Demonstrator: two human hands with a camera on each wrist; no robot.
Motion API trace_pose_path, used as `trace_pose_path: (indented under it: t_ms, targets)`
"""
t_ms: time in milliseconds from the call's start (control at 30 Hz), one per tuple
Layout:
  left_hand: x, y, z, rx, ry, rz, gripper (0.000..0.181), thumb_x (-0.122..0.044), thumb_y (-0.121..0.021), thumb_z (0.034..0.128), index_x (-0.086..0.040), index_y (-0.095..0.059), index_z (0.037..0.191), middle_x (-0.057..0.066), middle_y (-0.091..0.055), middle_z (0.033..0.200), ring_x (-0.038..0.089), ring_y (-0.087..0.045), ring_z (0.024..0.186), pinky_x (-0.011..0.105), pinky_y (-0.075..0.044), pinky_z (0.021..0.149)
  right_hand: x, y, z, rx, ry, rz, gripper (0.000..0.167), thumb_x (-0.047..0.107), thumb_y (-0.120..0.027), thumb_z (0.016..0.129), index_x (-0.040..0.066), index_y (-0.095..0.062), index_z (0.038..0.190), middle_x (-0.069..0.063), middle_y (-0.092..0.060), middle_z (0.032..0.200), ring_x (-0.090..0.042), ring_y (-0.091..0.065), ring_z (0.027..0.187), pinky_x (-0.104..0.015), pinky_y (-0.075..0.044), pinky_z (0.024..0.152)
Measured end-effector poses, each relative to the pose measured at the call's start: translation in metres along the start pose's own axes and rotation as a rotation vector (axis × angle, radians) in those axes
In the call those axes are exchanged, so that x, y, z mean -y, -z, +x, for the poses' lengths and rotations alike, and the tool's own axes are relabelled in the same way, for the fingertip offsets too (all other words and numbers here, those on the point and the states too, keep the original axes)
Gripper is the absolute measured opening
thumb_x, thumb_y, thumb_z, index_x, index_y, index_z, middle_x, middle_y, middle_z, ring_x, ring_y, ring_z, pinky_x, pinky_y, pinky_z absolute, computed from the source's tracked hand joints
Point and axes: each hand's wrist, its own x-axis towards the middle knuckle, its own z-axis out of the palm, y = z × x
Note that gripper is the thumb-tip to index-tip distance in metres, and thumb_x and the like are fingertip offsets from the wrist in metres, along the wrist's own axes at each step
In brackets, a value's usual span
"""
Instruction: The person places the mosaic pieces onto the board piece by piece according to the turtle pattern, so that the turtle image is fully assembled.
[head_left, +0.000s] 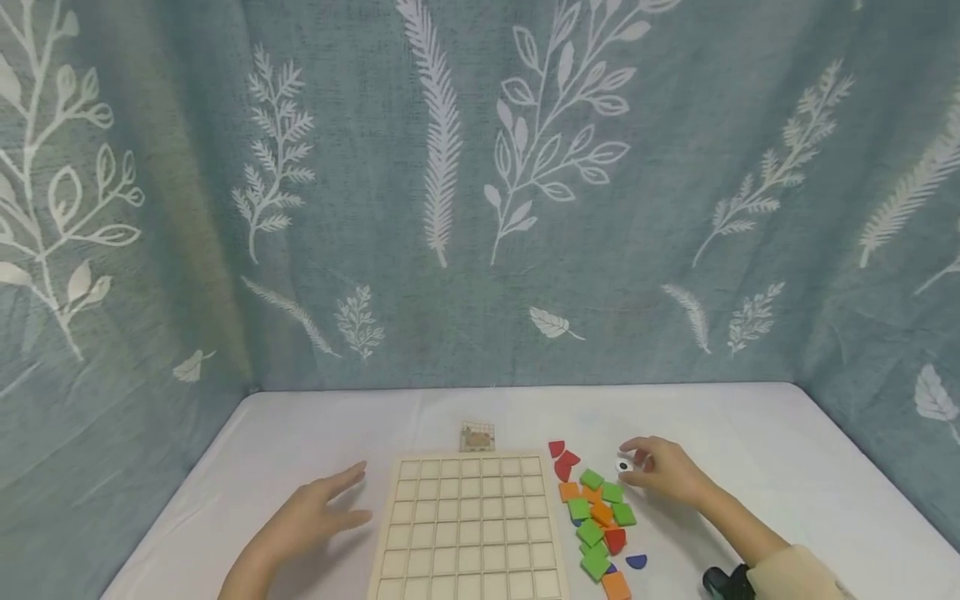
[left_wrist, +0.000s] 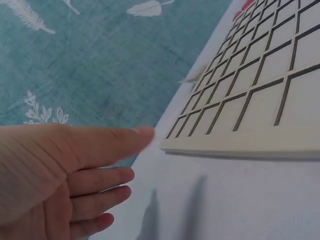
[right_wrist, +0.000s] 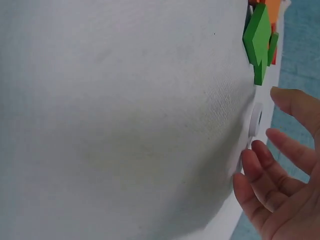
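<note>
A white round piece with a dark middle (head_left: 623, 466) lies on the white cloth to the right of the colored blocks. My right hand (head_left: 658, 471) is just beside it, thumb and fingers spread around it. In the right wrist view a gap shows between the white piece (right_wrist: 256, 120) and the thumb, so it is not gripped. A wooden grid board (head_left: 471, 525) lies in the middle, its cells bare. To its left my left hand (head_left: 318, 512) hovers with fingers extended, holding nothing; in the left wrist view its thumb points towards the board's corner.
Green diamond blocks (head_left: 596, 562), orange blocks (head_left: 617, 586), red pieces (head_left: 564, 469) and blue half-rounds (head_left: 636, 562) lie heaped right of the board. A small patterned card (head_left: 477, 437) lies behind it. A leaf-print curtain (head_left: 465, 333) hangs along the table's back edge.
</note>
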Motion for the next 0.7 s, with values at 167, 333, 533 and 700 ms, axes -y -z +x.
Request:
trace_pose_path:
  t_ms: [167, 333, 533, 700]
  targets:
    - [0.006, -0.003, -0.004, 0.030, -0.070, 0.024, 0.081, -0.034, -0.077, 0.0683, 0.001, -0.044, 0.134, 0.023, -0.045, 0.136, 0.044, -0.039, 0.125, 0.057, -0.032, 0.103, 0.005, -0.001, 0.004, 0.040, 0.011, -0.029, 0.032, 0.015, -0.075, 0.073, 0.001, -0.065, 0.100, -0.002, -0.059, 0.080, -0.010, -0.048, 0.064, -0.021, -0.043, 0.054]
    - [0.005, -0.014, -0.007, 0.056, -0.092, 0.007, 0.092, -0.032, -0.082, 0.0593, 0.002, -0.042, 0.135, 0.025, -0.043, 0.136, 0.046, -0.037, 0.126, 0.058, -0.030, 0.103, 0.010, -0.001, 0.004, 0.032, -0.037, -0.058, 0.021, 0.008, -0.074, 0.074, 0.005, -0.066, 0.093, -0.001, -0.058, 0.078, -0.011, -0.047, 0.064, -0.022, -0.045, 0.056]
    - [0.002, -0.021, -0.007, 0.056, 0.009, 0.005, 0.096, -0.032, -0.083, 0.0535, -0.003, -0.043, 0.136, 0.023, -0.043, 0.138, 0.044, -0.037, 0.127, 0.059, -0.031, 0.104, 0.013, 0.000, 0.006, 0.030, -0.043, -0.084, 0.015, 0.006, -0.072, 0.074, 0.006, -0.066, 0.087, -0.001, -0.057, 0.075, -0.012, -0.047, 0.065, -0.024, -0.046, 0.058]
    - [0.001, -0.022, -0.006, 0.046, 0.027, 0.004, 0.095, -0.031, -0.083, 0.0513, -0.002, -0.046, 0.134, 0.022, -0.045, 0.136, 0.043, -0.037, 0.127, 0.058, -0.031, 0.104, 0.011, 0.004, 0.006, 0.040, -0.022, -0.098, 0.013, 0.008, -0.072, 0.074, 0.006, -0.064, 0.084, 0.001, -0.056, 0.072, -0.012, -0.047, 0.066, -0.026, -0.045, 0.059]
